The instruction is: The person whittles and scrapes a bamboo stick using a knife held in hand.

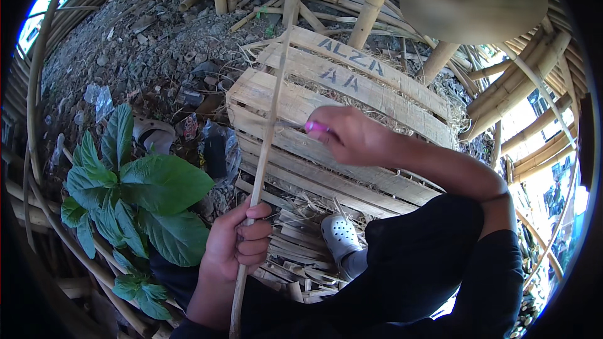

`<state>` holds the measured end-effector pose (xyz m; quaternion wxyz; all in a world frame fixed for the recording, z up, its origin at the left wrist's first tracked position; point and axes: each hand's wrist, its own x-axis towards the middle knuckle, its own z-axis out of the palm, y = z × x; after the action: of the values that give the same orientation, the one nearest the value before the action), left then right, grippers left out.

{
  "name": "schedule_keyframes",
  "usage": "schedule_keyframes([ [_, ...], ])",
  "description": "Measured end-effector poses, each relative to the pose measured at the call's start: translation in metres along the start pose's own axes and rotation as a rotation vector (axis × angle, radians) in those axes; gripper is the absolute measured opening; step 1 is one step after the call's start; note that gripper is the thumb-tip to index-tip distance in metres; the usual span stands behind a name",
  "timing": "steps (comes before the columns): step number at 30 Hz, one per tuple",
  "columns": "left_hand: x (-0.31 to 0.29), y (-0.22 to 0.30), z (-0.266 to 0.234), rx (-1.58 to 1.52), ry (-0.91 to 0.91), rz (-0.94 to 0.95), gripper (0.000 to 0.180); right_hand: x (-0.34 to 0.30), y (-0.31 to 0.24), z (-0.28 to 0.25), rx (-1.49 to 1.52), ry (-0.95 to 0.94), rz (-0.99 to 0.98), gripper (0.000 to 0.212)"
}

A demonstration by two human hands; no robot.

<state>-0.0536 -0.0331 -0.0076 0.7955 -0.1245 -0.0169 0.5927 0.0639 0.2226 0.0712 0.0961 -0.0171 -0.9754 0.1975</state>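
Got a long, thin, tan bamboo stick (276, 100) slanting up in front of a pale slatted wooden crate (396, 103). Gripping it low with the left hand (227, 240), fingers wrapped round. Clutching a purple handle (318, 127) just beside it with the right hand (355, 135), fingers curled in. Also seeing a broad-leaved green plant (169, 182) at left, pale holed clog (340, 235) below.

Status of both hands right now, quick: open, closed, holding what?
Left hand: closed around a long, thin, tan bamboo-looking strip.
Right hand: closed around a thin tool's shiny pink handle.
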Motion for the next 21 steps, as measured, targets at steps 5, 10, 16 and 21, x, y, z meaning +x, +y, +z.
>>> schedule_keyframes([
  [5,0.004,-0.003,-0.001,0.02,0.034,-0.015,0.03,-0.003,-0.049,0.022,-0.116,-0.232,-0.059,0.02],
  [10,0.004,-0.003,-0.005,0.06,0.081,0.014,0.028,-0.004,-0.058,0.032,-0.335,-0.214,-0.169,0.023],
  [16,0.005,-0.004,-0.004,0.157,0.141,0.044,0.026,-0.002,-0.037,0.038,-0.515,-0.105,-0.349,0.025],
  [21,0.005,-0.004,-0.001,0.163,0.124,0.046,0.025,-0.001,-0.029,0.04,-0.602,-0.032,-0.406,0.028],
])
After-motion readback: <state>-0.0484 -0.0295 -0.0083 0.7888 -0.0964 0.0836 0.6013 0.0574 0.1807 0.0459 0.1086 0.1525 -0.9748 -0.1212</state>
